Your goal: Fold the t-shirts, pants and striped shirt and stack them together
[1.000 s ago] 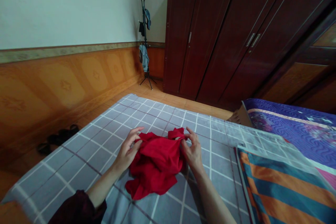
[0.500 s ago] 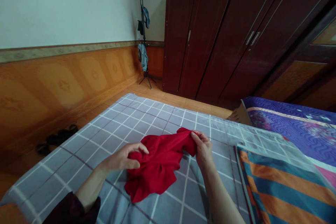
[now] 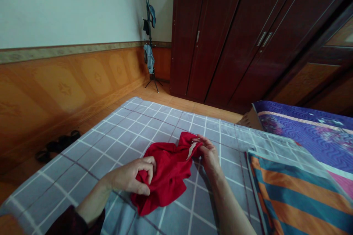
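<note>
A crumpled red garment lies bunched on the grey checked bedspread; its exact kind does not show. My left hand is closed on its left side, thumb and fingers pinching a fold. At the garment's upper right, my right hand grips the edge between thumb and fingers. A pale strip, perhaps a lining or label, shows beside the right fingers. Part of the cloth is hidden under both hands.
On the right lies a flat striped orange and teal cloth. A purple patterned quilt is beyond it. Dark wardrobes and a coat stand stand behind the bed. Dark footwear is on the floor at left.
My right hand has turned the garment's upper right edge, and a pale strip now shows. My left fingers have curled further into the cloth.
</note>
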A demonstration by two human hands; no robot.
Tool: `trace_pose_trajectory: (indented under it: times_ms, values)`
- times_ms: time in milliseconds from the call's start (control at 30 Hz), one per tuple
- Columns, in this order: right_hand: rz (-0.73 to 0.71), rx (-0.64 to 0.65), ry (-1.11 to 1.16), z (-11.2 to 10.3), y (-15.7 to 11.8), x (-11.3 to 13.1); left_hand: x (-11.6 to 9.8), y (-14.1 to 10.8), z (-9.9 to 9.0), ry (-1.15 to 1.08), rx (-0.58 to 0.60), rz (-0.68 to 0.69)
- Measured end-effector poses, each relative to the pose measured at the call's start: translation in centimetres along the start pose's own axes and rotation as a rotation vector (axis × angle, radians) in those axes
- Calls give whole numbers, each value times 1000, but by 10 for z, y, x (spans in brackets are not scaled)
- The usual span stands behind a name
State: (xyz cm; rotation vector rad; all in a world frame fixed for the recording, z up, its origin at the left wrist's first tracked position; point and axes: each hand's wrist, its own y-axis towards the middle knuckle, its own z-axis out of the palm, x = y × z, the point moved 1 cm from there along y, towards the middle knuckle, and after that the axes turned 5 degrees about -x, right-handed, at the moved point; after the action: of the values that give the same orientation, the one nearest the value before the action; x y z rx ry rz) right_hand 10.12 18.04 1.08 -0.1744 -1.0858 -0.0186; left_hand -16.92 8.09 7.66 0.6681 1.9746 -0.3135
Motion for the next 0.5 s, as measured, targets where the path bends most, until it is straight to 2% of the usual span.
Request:
trace_pose_trajectory:
  times_ms: [100,233,300,400,500]
  values:
    - [-17,46,-69,2,-1,-3,-9,0,3,39,-137,-75]
    - [-72,103,-210,3,-1,-10,-20,2,19,272,-145,-139]
    - [-82,110,-250,2,0,-12,-21,7,29,385,-191,-139]
    - [-104,116,-298,1,1,-14,-21,12,33,448,-363,-165]
    - [-124,139,-351,0,-1,-13,-20,7,18,339,-576,-203]
